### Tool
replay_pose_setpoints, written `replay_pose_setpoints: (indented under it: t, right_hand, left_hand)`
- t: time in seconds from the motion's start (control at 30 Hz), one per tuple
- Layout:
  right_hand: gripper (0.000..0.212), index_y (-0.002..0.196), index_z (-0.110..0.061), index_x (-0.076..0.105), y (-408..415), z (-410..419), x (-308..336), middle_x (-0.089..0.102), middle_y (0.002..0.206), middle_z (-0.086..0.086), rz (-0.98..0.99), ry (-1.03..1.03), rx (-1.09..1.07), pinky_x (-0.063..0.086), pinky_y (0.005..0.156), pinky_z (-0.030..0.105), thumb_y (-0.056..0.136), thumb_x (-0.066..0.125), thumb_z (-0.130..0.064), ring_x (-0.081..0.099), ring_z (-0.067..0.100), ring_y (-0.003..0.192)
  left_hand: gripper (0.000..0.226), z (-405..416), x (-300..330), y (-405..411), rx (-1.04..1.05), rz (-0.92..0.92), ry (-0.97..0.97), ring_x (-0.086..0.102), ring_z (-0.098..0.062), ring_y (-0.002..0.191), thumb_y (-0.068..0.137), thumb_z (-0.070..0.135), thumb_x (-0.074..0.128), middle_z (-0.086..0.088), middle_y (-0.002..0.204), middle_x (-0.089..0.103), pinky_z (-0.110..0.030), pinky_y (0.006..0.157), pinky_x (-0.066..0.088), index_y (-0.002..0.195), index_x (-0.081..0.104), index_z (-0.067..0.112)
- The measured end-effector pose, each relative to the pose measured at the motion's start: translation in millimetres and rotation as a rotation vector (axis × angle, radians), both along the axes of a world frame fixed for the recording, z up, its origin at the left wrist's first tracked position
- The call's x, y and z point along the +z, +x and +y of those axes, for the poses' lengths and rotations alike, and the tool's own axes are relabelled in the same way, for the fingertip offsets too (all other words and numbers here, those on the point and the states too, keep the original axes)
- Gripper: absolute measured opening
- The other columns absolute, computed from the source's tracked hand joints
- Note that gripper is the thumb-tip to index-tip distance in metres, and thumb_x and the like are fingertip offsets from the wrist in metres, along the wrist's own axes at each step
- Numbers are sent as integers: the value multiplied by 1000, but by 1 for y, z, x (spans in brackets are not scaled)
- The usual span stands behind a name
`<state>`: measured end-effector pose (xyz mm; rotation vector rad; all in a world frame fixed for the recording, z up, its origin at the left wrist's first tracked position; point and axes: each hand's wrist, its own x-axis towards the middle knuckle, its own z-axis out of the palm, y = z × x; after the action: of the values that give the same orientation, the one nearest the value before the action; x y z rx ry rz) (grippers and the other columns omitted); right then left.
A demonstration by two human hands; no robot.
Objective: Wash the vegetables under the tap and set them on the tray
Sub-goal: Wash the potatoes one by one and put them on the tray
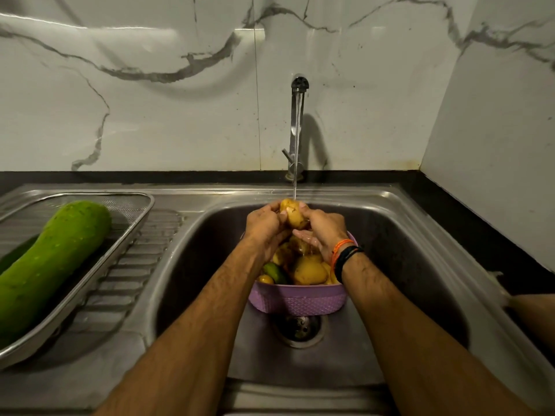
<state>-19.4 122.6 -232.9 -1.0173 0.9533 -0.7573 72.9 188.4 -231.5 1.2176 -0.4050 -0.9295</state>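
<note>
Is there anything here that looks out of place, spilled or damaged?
Nothing stands out. Both hands, left hand and right hand, hold a potato under the running tap, above the purple basket in the sink. The big green gourd lies in the tray.

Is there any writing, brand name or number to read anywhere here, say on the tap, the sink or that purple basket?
None: no word, label or number shows on the tap, the sink, the purple basket or the tray.

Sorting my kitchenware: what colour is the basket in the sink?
Lilac purple, with a woven-look wall: basket, head view.
</note>
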Motion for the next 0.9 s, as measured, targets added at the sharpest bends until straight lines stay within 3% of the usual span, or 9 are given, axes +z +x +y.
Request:
replay_pose_setpoints:
  t: [0.13, 0.23, 0.37, 0.5, 0.63, 0.73, 0.83, 0.9]
  right_hand:
    - [33, 126, 0, 57, -2, -3, 1, 65, 98, 17, -51, 85, 10, 60, 82, 39, 98, 56, -18, 69, 26, 82]
    - [35, 127, 3, 53, -2, -3, 2, 62, 104, 21, -75, 112, 6, 60, 76, 40, 102, 48, -21, 67, 27, 83]
    - [35, 129, 2, 52, -4, -2, 3, 57, 122, 25, -60, 107, 12, 60, 70, 39, 101, 45, -18, 65, 30, 89]
    - [34, 115, 0, 65, -6, -1, 3, 70, 104, 20, 71, 10, 35, 60, 58, 33, 98, 50, -26, 72, 30, 80]
    - [33, 102, -4, 71, -5, 7, 9, 73, 93, 16, 141, -87, 84, 61, 65, 32, 98, 53, -31, 73, 27, 79]
    - [34, 96, -3, 70, -2, 15, 14, 73, 87, 14, 155, -127, 129, 60, 60, 28, 98, 54, -33, 71, 23, 74]
    - [37, 83, -8, 70, 4, 26, 17, 73, 83, 12, 229, -241, 132, 56, 52, 27, 99, 50, -35, 71, 22, 67]
    - [33, 77, -15, 70, 7, 33, 15, 74, 80, 7, 342, -390, 160, 56, 56, 32, 96, 51, -33, 71, 21, 65]
  left_hand:
    - [35, -1, -3, 2, 4, -39, 45, 64, -25, 106, 101, 0, 42, -12, 115, 64, -38, 84, 58, 127, 60, 15]
    - [36, -2, -3, 3, 10, -44, 53, 63, -25, 108, 102, 2, 41, -13, 120, 62, -37, 82, 58, 131, 58, 14]
    - [30, -2, -3, 4, -4, -29, 71, 65, -24, 103, 101, 4, 45, -12, 110, 66, -37, 82, 58, 123, 63, 11]
    - [21, 0, -5, 4, -42, -37, 64, 66, -29, 107, 91, 16, 68, -14, 111, 70, -43, 93, 56, 111, 69, 10]
    - [42, 3, -5, 7, -22, -62, 70, 69, -27, 102, 82, 28, 79, -13, 108, 72, -42, 86, 58, 116, 66, 7]
    - [57, 7, -5, 12, 11, -90, 82, 67, -27, 105, 82, 29, 79, -14, 116, 68, -46, 90, 57, 130, 56, 9]
    - [64, 18, -4, 24, 44, -266, 139, 62, -28, 112, 85, 24, 76, -11, 127, 59, -47, 94, 55, 141, 46, 21]
    - [65, 30, -1, 32, 69, -466, 252, 62, -26, 110, 81, 22, 79, -8, 129, 58, -43, 92, 56, 138, 50, 28]
